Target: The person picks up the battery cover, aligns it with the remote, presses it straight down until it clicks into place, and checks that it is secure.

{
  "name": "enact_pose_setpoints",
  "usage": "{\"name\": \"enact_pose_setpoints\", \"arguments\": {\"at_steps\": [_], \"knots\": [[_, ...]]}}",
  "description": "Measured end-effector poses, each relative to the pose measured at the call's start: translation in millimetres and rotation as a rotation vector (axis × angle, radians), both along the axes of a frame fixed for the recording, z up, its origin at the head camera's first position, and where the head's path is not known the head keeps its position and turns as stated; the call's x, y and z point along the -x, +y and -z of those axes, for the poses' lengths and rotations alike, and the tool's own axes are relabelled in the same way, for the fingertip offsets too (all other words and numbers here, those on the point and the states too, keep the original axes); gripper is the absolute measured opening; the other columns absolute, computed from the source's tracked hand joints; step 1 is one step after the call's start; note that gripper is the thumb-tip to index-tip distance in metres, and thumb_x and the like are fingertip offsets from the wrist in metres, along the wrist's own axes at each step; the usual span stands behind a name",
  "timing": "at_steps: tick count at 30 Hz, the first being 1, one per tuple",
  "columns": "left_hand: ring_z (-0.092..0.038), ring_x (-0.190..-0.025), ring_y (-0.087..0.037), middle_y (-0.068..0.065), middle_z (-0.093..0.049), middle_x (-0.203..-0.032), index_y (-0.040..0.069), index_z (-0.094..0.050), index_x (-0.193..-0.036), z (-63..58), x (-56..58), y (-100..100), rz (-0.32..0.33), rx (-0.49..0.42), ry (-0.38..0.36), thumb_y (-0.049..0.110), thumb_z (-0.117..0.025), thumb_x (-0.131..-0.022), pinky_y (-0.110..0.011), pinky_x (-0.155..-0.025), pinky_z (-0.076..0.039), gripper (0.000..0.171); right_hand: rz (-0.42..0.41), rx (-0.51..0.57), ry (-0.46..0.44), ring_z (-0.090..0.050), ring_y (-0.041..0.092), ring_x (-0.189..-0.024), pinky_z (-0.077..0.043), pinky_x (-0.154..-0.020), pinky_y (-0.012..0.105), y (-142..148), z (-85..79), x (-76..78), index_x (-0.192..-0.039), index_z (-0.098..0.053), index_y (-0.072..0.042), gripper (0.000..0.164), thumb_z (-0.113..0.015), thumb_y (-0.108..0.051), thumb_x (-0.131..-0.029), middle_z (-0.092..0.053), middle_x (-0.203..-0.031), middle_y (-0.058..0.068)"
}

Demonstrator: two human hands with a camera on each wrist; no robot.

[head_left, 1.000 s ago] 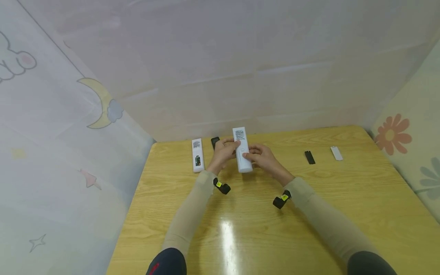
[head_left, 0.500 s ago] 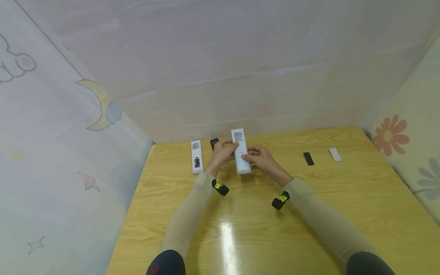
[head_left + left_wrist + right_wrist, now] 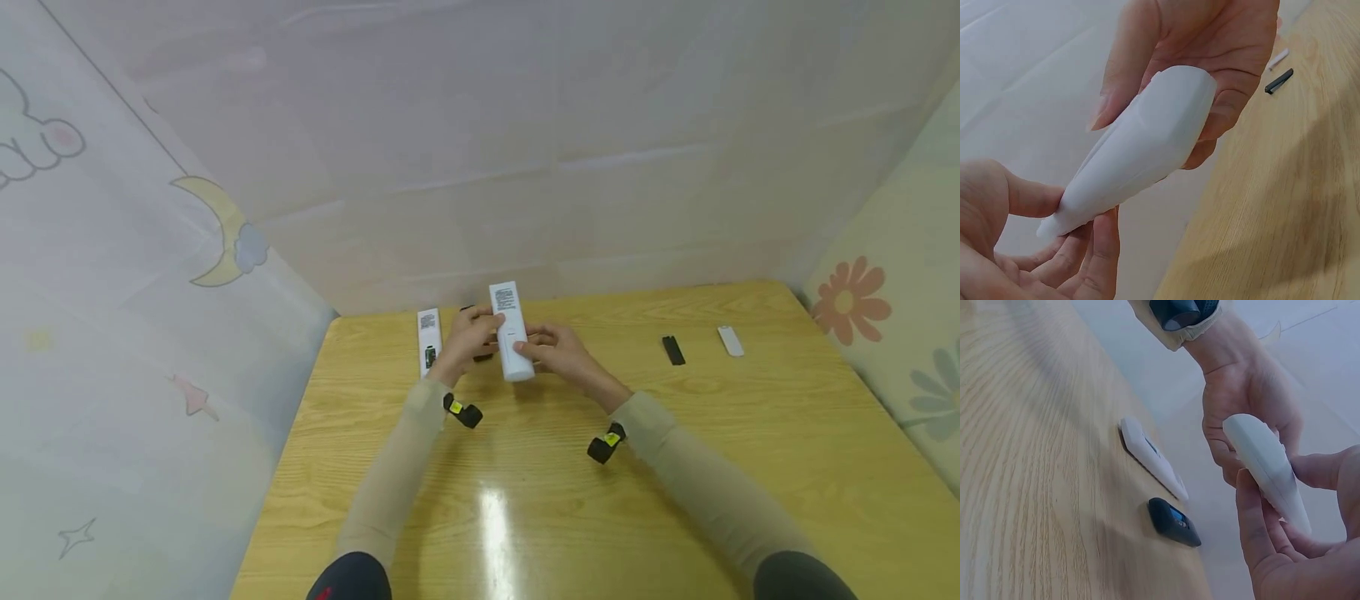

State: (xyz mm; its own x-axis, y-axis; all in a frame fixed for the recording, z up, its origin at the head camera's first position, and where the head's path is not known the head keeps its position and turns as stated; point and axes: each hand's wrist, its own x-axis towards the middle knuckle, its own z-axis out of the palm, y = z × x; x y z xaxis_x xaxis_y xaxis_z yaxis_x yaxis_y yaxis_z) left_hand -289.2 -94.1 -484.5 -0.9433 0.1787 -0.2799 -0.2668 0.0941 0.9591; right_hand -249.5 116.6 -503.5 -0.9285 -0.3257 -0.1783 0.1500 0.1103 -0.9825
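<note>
A white remote control [image 3: 512, 333] is held above the table between both hands, its printed back upward. My left hand [image 3: 468, 340] grips its left side with the thumb on the back. My right hand [image 3: 562, 354] grips the near end from the right, its thumb pressing near the battery cover. In the left wrist view, the remote's rounded near end faces the camera. Beside my left hand lies a second white remote [image 3: 1150, 453] with its battery compartment uncovered. A black remote [image 3: 1174, 522], also showing an uncovered compartment, lies partly hidden behind my left hand in the head view.
A black battery cover [image 3: 673, 350] and a white battery cover [image 3: 730, 341] lie apart on the wooden table [image 3: 637, 500], to the right. A pale wall covering [image 3: 450, 208] stands behind the table's far edge, with printed sheets at both sides.
Both hands have moved a little to the left with the white remote. My left hand now covers part of the other white remote, and the black remote's near end shows beneath the hand.
</note>
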Motion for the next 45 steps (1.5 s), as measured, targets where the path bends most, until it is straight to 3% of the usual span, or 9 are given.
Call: {"name": "enact_pose_setpoints", "arguments": {"at_steps": [5,11,22,33,38,41,45], "knots": [[-0.069,-0.120,-0.035,-0.018,-0.064,-0.138,0.001,-0.050,-0.153,0.3,1.4,-13.4,-0.022,0.009,0.006,0.032,-0.066,-0.107,-0.050,-0.106,-0.059,0.058,-0.003,0.023,0.000,-0.070,0.035,-0.116,-0.064,-0.095,0.045,-11.6,-2.7,-4.9,-0.149,-0.050,0.002,0.058,-0.073,-0.026,-0.103,-0.058,-0.145,0.028],[-0.070,-0.112,-0.030,-0.018,-0.069,-0.130,0.001,-0.054,-0.151,-4.1,-2.2,-31.9,-0.075,0.024,0.021,0.033,-0.066,-0.107,-0.041,-0.098,-0.062,0.055,0.005,0.044,0.008,-0.071,0.034,-0.113,-0.062,-0.101,0.052,-36.4,-11.2,-10.9,-0.150,-0.050,0.003,0.059,-0.074,-0.020,-0.102,-0.059,-0.140,0.027],[-0.073,-0.103,-0.028,-0.021,-0.064,-0.133,-0.003,-0.053,-0.150,-4.6,-10.6,-61.4,-0.150,0.022,0.005,0.028,-0.065,-0.107,-0.032,-0.085,-0.064,0.054,-0.004,0.122,0.044,-0.068,0.029,-0.114,-0.056,-0.107,0.060,-66.4,-5.8,-21.7,-0.151,-0.055,0.002,0.057,-0.074,-0.009,-0.098,-0.063,-0.130,0.021],[-0.070,-0.108,-0.027,-0.019,-0.064,-0.135,0.002,-0.051,-0.153,-9.2,-3.0,-71.8,-0.146,0.058,0.014,0.031,-0.063,-0.109,-0.032,-0.088,-0.062,0.055,0.027,0.105,0.068,-0.064,0.030,-0.121,-0.059,-0.104,0.053,-77.5,-1.1,-14.0,-0.149,-0.058,-0.004,0.057,-0.079,-0.017,-0.097,-0.064,-0.135,0.018],[-0.068,-0.109,-0.028,-0.018,-0.063,-0.136,0.002,-0.051,-0.154,-10.4,-2.3,-79.2,-0.163,0.061,0.008,0.031,-0.063,-0.108,-0.038,-0.095,-0.062,0.055,0.022,0.077,0.112,-0.061,0.031,-0.121,-0.061,-0.096,0.038,-84.4,-0.7,-11.7,-0.147,-0.059,-0.004,0.056,-0.079,-0.018,-0.096,-0.066,-0.130,0.018],[-0.068,-0.108,-0.027,-0.017,-0.064,-0.135,0.001,-0.050,-0.154,-10.4,-2.3,-84.7,-0.169,0.063,0.009,0.031,-0.063,-0.108,-0.035,-0.091,-0.063,0.056,0.016,0.082,0.120,-0.060,0.031,-0.119,-0.060,-0.091,0.032,-88.6,-0.8,-12.1,-0.146,-0.060,-0.003,0.056,-0.079,-0.016,-0.095,-0.065,-0.129,0.019],[-0.069,-0.104,-0.024,-0.016,-0.065,-0.130,0.001,-0.050,-0.155,-11.3,-3.0,-92.8,-0.176,0.070,0.016,0.032,-0.063,-0.108,-0.028,-0.083,-0.062,0.057,0.004,0.077,0.121,-0.062,0.028,-0.115,-0.060,-0.091,0.032,-94.9,-3.6,-13.6,-0.145,-0.060,-0.003,0.056,-0.080,-0.016,-0.095,-0.066,-0.131,0.019]]}}
